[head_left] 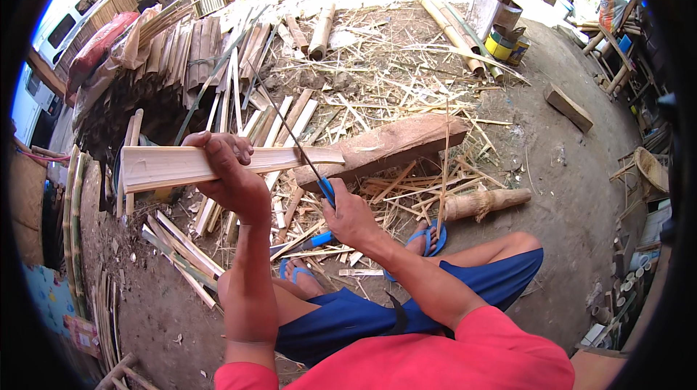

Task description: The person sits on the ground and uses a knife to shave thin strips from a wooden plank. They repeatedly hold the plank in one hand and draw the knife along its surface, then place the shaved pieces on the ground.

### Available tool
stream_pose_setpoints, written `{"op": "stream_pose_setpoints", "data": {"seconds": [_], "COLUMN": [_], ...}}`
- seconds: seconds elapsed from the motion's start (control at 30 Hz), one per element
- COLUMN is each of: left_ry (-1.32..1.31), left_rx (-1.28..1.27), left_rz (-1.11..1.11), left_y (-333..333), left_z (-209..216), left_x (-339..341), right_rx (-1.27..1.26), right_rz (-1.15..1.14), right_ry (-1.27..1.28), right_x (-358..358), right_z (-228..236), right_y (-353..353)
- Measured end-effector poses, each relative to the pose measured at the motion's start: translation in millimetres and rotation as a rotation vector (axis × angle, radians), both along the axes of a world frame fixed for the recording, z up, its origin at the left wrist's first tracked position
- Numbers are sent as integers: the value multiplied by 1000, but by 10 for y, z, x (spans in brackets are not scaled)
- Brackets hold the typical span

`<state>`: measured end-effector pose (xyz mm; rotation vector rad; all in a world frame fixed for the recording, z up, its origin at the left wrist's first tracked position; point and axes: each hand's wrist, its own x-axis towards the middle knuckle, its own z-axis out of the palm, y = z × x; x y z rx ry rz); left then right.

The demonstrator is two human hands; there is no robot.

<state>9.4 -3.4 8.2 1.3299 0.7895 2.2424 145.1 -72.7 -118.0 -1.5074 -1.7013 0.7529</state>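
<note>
My left hand [236,176] is wrapped round a pale split bamboo slat [163,166], its wide end pointing left. The slat's narrow end reaches the near left part of a thick wooden block [406,142]. My right hand [353,220] grips the blue handle of a knife [327,191]. Its long, thin dark blade slants up and left across the slat, to the right of my left hand; whether it bites into the bamboo I cannot tell. Below my right hand, a second blue-handled tool [321,240] lies on the ground, partly hidden among the strips.
Shavings and bamboo strips [185,248] litter the ground. A short log [486,203] lies by my sandalled foot. Stacked bamboo slats [196,49] stand at the far left, bamboo poles [451,34] lie farther off, and a wooden offcut [568,108] sits on the right.
</note>
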Motion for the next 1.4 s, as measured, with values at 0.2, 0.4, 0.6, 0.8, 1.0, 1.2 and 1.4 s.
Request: {"op": "stream_pose_setpoints", "data": {"seconds": [0.2,0.4,0.6,0.8,1.0,1.2,1.4], "left_ry": [1,-41,-39,213,443,398,331], "left_rx": [-17,-1,-132,-226,-798,-553,-1063], "left_rz": [3,109,131,153,-170,5,101], "left_y": [-66,-22,142,308,553,907,-94], "left_z": [-6,-16,-175,-837,-1661,-787,-1555], "left_x": [19,42,81,-29,-160,-1214,-1855], "right_rx": [-330,-446,-231,-595,-505,-381,-276], "right_rz": [-172,-128,-92,-194,-206,-164,88], "right_ry": [-151,-100,-45,-224,-50,-64,-73], "right_x": [253,455,222,843,820,621,134], "right_z": [-1012,-1176,-1003,-1795,-2029,-1813,-1357], "right_y": [178,186,-67,174,-180,-244,94]}}
